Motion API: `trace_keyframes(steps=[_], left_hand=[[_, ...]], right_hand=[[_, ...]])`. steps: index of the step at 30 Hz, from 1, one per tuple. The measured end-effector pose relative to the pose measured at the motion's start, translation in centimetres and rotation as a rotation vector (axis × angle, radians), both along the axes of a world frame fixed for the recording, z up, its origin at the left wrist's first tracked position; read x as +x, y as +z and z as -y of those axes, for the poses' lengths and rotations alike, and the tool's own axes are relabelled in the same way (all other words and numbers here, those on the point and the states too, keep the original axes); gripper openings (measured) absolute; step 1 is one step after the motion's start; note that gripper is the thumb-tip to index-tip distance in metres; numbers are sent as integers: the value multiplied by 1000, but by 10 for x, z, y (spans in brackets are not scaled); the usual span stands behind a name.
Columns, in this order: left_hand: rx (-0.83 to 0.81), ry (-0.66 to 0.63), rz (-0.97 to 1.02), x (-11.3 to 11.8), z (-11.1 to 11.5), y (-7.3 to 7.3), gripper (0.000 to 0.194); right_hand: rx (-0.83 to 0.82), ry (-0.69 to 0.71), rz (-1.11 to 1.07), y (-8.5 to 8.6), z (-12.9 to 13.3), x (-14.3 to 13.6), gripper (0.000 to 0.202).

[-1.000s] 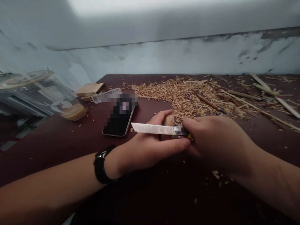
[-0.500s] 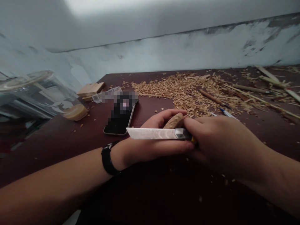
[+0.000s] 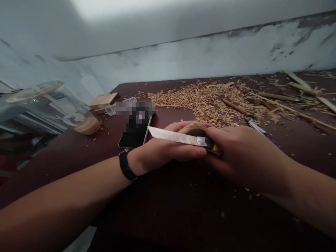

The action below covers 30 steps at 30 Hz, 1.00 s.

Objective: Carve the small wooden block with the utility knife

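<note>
A: Which way does the knife point in your view?
B: Its blade [image 3: 174,135] runs sideways from my right hand [image 3: 244,155] to the left, tip slightly raised, so the long axis is close to level. The yellow-and-black handle [image 3: 214,146] sits mostly inside my right fist.

A: And the wood piece?
B: It is in my left hand [image 3: 160,150], a curved, pale-brown piece [image 3: 194,128] arching up behind the blade. My fingers hide much of it, so I cannot tell its full long axis.

A: How are your hands set?
B: My left fingers wrap its far side, with the thumb in front, below the blade. My right hand is closed around the handle, its thumb beside the wood's right end. I cannot tell whether the cutting edge touches the wood.

A: What about edges and room?
B: The blade tip overlaps the side of the phone [image 3: 132,138] in view; the gap between them I cannot judge. Shavings [image 3: 194,99] spread beyond my hands, and a pen [image 3: 256,126] lies just past my right hand. Between phone and shavings I see a patch of tabletop [image 3: 170,118]. More tabletop, dotted with chips, reaches toward me. The table's left edge slants away past the plastic cup [image 3: 60,108], and the back edge meets the wall [image 3: 162,59].
</note>
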<state>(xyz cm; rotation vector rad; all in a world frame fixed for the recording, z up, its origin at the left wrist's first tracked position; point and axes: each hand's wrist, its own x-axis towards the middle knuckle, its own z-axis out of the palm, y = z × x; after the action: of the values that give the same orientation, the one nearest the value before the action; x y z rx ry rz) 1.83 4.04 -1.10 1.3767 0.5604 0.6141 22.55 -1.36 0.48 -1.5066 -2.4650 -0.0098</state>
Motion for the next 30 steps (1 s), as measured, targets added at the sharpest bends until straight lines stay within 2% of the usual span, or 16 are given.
trace_keyframes(steps=[2,5,9,13,18,22,26,30], left_hand=[[-122,-15,67,1,1,0,47],[-306,-72,218,0,2,3,35],[-561,-181,327,-2,-1,6,58],[-605,-142,327,0,-2,8,63],[-511,-60,322,6,4,13,50],[-263,174,254,8,7,11,41],[-121,292,178,5,6,4,59],[108,372,-74,2,9,2,85]], right_hand=[[-9,-4,-136,4,1,0,25],[63,-26,-319,10,3,2,27],[139,-95,-432,10,0,10,27],[52,-174,-616,-1,-13,22,34],[-85,-218,-730,-5,-24,27,38],[-156,-179,-787,-2,-23,28,42],[-196,-162,-757,-2,-23,26,44],[-166,-155,-603,-1,-20,21,40]])
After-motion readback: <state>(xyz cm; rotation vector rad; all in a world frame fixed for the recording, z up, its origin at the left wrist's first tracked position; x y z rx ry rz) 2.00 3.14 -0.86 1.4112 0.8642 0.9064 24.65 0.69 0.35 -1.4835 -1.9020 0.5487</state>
